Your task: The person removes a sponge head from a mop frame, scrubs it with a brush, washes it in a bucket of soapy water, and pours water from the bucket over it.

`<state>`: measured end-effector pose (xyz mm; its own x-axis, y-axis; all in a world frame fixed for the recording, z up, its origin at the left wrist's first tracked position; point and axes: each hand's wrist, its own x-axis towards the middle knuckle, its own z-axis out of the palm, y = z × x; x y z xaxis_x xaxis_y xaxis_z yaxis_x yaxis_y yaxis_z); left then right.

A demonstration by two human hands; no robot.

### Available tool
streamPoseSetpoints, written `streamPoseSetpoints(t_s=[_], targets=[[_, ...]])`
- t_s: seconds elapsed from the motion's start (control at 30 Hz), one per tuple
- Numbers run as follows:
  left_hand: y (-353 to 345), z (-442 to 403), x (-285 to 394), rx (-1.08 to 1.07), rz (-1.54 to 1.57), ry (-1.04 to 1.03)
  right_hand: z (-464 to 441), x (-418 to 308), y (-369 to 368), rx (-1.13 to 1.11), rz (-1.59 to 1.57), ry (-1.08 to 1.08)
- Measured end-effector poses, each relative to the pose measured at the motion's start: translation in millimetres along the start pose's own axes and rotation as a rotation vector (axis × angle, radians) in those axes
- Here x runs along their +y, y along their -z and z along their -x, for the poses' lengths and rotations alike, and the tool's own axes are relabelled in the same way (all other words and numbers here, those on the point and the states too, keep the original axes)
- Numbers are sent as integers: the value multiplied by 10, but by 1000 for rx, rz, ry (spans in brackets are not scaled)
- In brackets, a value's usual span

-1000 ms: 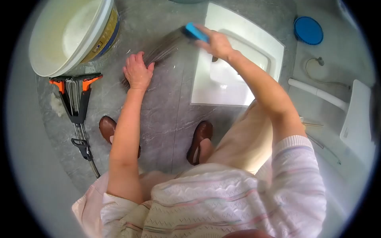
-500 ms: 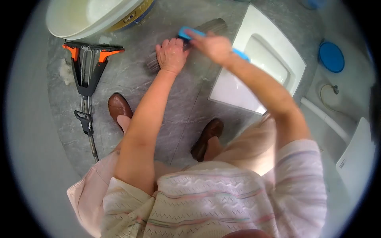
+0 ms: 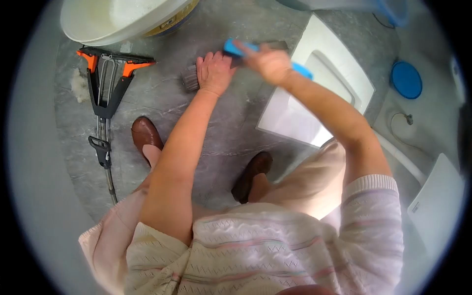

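Observation:
A long grey ribbed piece, which looks like a sponge mop head (image 3: 190, 78), lies on the wet floor. My left hand (image 3: 215, 73) is laid across it near its left end, fingers over the far edge, holding it down. My right hand (image 3: 270, 64), slightly blurred, is closed around a blue scrub brush (image 3: 302, 71). The brush's front end rests at or just above the mop head, beside my left fingertips; its bristles are mostly hidden. Part of the mop head's right end shows beyond my right hand.
A mop frame (image 3: 105, 93) with orange clips lies at left. Behind it stands a large pale tub (image 3: 93, 37) with liquid inside. A white squat toilet (image 3: 282, 115) is set in the floor at right, near a blue round lid or basin (image 3: 406, 80) and a white pipe (image 3: 400, 155).
The view has shifted slightly. My right hand and the brush have moved a little right and toward me along the mop head. My left hand keeps its hold.

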<state>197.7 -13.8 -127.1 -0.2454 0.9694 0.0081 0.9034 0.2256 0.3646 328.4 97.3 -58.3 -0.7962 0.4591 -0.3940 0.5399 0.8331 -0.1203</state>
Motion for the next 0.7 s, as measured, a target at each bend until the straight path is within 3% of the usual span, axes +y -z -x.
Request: streamPoseSetpoints(t_s=[0.1, 0.17, 0.23, 0.3, 0.37, 0.47, 0.53, 0.7], targets=[[70, -40, 20, -99, 43, 49, 254, 743, 104, -305, -21, -292], [37, -58, 27, -129, 15, 78, 474, 1321, 112, -289, 207, -479], [22, -111, 11, -113, 8, 107, 497, 1102, 336, -143, 137, -578], [27, -129, 10, -80, 25, 90, 298, 667, 219, 84, -97, -282], [-6, -138, -38, -110, 49, 83, -27, -31, 19, 186, 63, -179], [-13, -100, -68, -115, 95, 52, -58, 57, -219, 163, -25, 24], [31, -150, -76, -136, 114, 46, 115, 406, -176, 19, 93, -90], [-13, -230, -88, -163, 165, 74, 108, 542, -269, 99, 119, -307]])
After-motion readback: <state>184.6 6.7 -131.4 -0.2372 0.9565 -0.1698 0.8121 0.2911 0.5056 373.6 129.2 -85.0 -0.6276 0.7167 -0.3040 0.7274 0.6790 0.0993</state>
